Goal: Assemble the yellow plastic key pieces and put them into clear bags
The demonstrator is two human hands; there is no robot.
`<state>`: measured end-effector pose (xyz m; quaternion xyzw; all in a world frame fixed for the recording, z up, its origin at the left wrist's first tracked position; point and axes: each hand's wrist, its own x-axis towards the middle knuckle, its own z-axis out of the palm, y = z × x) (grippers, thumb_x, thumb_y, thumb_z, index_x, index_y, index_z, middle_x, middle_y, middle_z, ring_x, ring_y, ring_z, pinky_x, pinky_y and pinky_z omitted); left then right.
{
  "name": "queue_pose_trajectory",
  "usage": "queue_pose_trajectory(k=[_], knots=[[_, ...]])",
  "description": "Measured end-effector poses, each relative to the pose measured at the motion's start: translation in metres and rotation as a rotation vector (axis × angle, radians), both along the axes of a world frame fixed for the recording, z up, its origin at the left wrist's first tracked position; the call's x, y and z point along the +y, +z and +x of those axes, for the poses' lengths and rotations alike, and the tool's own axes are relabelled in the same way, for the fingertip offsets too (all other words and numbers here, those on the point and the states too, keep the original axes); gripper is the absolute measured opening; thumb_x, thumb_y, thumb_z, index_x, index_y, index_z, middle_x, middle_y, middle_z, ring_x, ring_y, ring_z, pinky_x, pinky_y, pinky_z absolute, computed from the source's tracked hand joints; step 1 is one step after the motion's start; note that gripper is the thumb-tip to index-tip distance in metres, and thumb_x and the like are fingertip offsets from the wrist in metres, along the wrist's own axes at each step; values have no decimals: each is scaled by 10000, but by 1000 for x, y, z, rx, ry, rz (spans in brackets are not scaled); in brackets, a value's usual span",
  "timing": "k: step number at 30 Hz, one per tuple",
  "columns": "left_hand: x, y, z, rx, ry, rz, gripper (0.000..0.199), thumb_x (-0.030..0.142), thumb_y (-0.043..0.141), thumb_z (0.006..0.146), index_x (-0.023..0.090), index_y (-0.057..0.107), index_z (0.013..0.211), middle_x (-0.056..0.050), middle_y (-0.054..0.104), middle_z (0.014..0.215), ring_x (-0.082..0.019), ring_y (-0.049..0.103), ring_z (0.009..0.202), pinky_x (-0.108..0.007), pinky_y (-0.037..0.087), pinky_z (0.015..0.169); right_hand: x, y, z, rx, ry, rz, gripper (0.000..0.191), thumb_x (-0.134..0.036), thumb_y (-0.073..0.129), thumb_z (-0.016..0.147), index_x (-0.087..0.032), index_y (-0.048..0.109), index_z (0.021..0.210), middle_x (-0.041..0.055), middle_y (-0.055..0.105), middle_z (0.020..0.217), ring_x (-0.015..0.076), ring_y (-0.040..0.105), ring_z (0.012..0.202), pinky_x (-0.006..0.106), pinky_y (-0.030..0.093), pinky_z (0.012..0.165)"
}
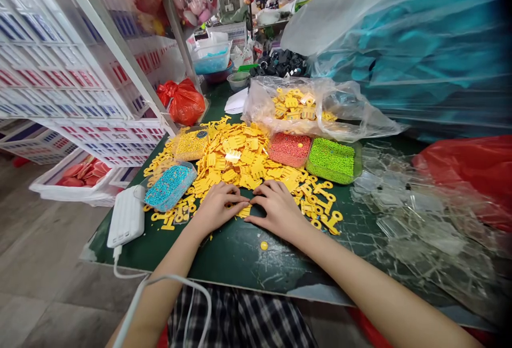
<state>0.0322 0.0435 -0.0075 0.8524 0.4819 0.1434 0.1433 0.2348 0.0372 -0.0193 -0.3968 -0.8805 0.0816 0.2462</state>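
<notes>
Across the green workbench [236, 262], both hands [218, 206] rest open on yellow plastic pieces [230, 174].

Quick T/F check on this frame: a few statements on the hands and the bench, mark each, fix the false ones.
1. The left hand and right hand both rest at the front of the yellow plastic pieces. True.
2. The right hand holds the tray of blue beads. False: that tray lies left of the left hand, and the right hand holds no tray.
3. A white power bank lies on the bench with a cable attached. True.
4. The green beads are left of the yellow plastic pieces. False: they sit to the right, beside the red beads.
5. A clear plastic bag behind them holds more yellow pieces. True.
</notes>
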Motion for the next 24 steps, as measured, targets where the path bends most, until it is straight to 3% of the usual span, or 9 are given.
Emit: queue_pose_trajectory(k=[10, 15, 19, 24], knots=[[-3, 5, -2, -10, -45, -72, 261, 378, 549, 950, 289, 735, 1111, -46, 648, 1009, -221, 554, 957, -385, 412, 894, -1, -1, 1, -18, 4, -21, 344, -479, 746, 783, -186, 745, 963, 80, 693, 1023, 275, 533, 1037, 428, 421, 888], [-6, 11, -5, -196, -6, -26, 293, 335, 475, 976, 254, 720, 1115, -62, 690, 1023, -225, 590, 978, -383, 443, 889, 0, -2, 1, -2, 11, -19, 304, -457, 767, 770, -202, 751, 934, 74, 695, 1013, 264, 538, 1025, 419, 431, 883], [-1, 31, -16, -355, 177, 123, 312, 386, 488, 958, 191, 728, 1003, -78, 731, 981, -213, 640, 899, -321, 482, 817, 1, -5, 2, 37, 24, -7, 273, -435, 780, 761, -205, 746, 905, 68, 693, 974, 264, 556, 987, 413, 443, 855], [38, 69, -60, -185, 612, 293, 361, 418, 484, 920, 167, 732, 999, -68, 745, 937, -201, 627, 775, -282, 447, 684, 1, -9, 1, 80, 32, 15, 240, -398, 778, 770, -201, 730, 898, 65, 689, 970, 264, 565, 968, 414, 450, 849]])
